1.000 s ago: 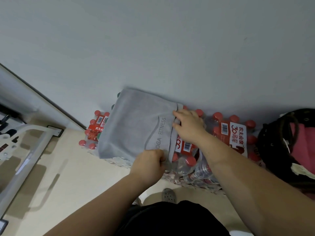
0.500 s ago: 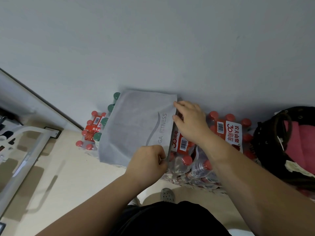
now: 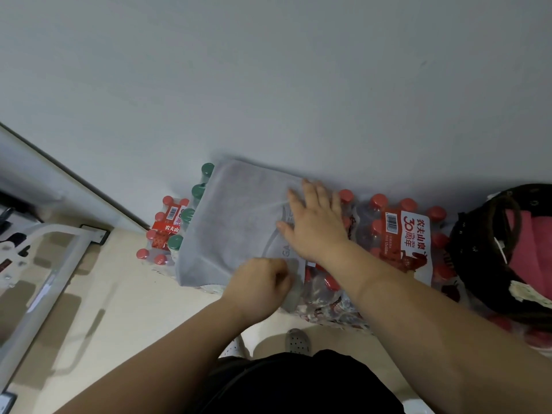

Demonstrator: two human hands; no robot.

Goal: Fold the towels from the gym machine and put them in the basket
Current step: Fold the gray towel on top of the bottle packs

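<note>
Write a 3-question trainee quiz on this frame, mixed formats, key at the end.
1. True or false: the grey towel lies spread on the bottle packs.
2. The right hand is: A) flat on the towel with fingers straight; B) clenched in a fist; C) lifted clear of the towel.
3. Which hand grips the towel at its near edge?

Key: 1 true. 2 A. 3 the left hand, fingers curled on the cloth.
</note>
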